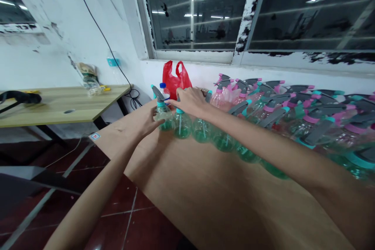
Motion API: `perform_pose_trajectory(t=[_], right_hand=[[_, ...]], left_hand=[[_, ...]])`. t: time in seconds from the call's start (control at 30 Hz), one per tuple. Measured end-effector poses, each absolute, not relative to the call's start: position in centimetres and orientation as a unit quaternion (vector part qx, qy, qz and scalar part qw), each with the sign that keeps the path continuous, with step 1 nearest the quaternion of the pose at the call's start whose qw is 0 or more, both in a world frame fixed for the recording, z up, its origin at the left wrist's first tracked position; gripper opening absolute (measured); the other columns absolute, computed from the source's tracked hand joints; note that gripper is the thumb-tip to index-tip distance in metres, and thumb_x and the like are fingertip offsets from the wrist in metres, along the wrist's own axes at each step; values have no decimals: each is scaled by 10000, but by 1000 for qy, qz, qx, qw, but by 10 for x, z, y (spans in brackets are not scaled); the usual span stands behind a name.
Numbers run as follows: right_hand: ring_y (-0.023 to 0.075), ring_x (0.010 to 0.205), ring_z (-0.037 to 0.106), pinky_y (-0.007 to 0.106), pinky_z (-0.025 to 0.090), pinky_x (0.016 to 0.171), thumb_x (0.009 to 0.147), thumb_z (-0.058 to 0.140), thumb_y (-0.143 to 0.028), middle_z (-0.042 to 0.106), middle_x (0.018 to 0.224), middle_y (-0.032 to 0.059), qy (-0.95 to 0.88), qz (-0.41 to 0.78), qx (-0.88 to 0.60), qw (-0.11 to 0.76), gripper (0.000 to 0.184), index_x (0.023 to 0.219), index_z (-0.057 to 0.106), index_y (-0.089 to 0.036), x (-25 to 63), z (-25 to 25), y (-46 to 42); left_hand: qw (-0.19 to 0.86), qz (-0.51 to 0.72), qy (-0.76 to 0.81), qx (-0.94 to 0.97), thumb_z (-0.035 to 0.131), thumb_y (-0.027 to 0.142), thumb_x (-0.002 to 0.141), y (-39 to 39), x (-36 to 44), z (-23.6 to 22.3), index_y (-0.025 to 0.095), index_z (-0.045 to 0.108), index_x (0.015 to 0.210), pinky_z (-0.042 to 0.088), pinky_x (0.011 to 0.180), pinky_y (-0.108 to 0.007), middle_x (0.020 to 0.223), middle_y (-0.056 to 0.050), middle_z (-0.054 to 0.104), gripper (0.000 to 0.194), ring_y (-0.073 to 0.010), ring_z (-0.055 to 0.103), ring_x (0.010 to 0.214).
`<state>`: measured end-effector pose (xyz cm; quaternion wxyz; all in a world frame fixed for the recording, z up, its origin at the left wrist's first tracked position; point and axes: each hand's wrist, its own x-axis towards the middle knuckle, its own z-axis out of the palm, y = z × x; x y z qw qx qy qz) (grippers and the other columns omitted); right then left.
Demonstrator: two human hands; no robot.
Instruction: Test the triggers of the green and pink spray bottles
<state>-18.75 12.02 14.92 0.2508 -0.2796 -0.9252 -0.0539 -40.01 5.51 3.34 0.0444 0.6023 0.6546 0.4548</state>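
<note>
At the left end of a front row on the table stands a clear green spray bottle (pixel 165 116) with a grey and turquoise trigger head. My left hand (pixel 146 120) is closed around its side, thumb in front. Just to the right is a second green spray bottle (pixel 182 125), upright. Over its top my right hand (pixel 191 100) is closed, hiding the trigger head, with the thumb pointing left towards the first bottle. Beside it, a third green spray bottle (pixel 201 131) stands under my right forearm, which also covers parts of other bottles in the row.
Many pink and green spray bottles (pixel 307 125) crowd the right side of the wooden table (pixel 187 187). A red plastic bag (pixel 175 79) and a blue-capped bottle (pixel 163 87) stand behind my hands, near the wall. Another table (pixel 73 105) is at left.
</note>
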Motion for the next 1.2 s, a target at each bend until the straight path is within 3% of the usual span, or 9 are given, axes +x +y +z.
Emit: perform_pose_trajectory(t=[0.17,0.33,0.53,0.67,0.8,0.9,1.03,1.1,1.2], right_hand=[[279,875,635,431,431,819,911,451,-506,701,892,158,-932,-57,-254,253,469,1057,616,-92,-185,148,116],[224,966,615,438,496,840,909,543,-355,620,1128,100,-936,-48,-262,232,324,1160,564,-152,-187,149,117],[215,982,609,429,521,810,900,567,-323,577,1194,84,-945,-26,-252,207,333,1194,541,-170,-180,153,107],[229,867,636,379,490,753,885,538,-273,679,923,86,-957,-11,-213,198,208,1023,623,-142,-158,157,84],[215,797,630,329,422,690,829,524,-274,698,853,64,-968,3,-161,195,177,937,634,-185,-117,159,53],[208,745,619,323,390,630,825,517,-290,701,878,65,-970,3,-149,193,176,926,630,-201,-80,157,30],[224,731,626,333,389,620,849,506,-294,705,779,50,-969,4,-167,183,171,925,637,-216,-34,154,8],[232,741,635,359,414,674,868,506,-320,713,795,50,-969,24,-172,175,201,968,649,-220,-11,155,1],[268,907,640,415,446,788,874,529,-406,713,996,56,-959,89,-197,184,382,1233,569,-280,33,159,-5]], left_hand=[[60,451,664,593,588,289,911,56,-394,38,163,520,1224,507,848,-450,1218,-98,556,345,-248,592,1030],[55,460,692,554,729,315,738,39,-389,40,165,315,1386,366,996,-552,1400,-188,405,784,-373,380,1290],[29,499,690,523,622,469,796,-19,-357,42,207,313,1363,333,1040,-527,1440,-168,340,697,-334,326,1335],[77,486,671,554,564,484,839,-57,-319,40,220,359,1326,394,1012,-500,1373,-139,440,591,-304,414,1286],[145,441,645,608,653,485,770,-77,-279,33,248,341,1342,364,1039,-537,1430,-132,397,693,-323,385,1312],[183,410,622,642,738,496,686,-83,-246,25,242,244,1407,331,1057,-563,1449,-159,360,910,-351,351,1329],[178,382,580,698,749,487,685,-81,-198,20,308,142,1442,285,1080,-581,1460,-125,335,987,-368,308,1348],[183,376,578,701,750,486,684,-78,-175,23,308,182,1424,333,1047,-582,1409,-119,397,950,-373,381,1300],[224,367,577,694,747,499,683,-74,-146,29,272,308,1349,416,959,-577,1276,-114,509,830,-369,489,1193]])
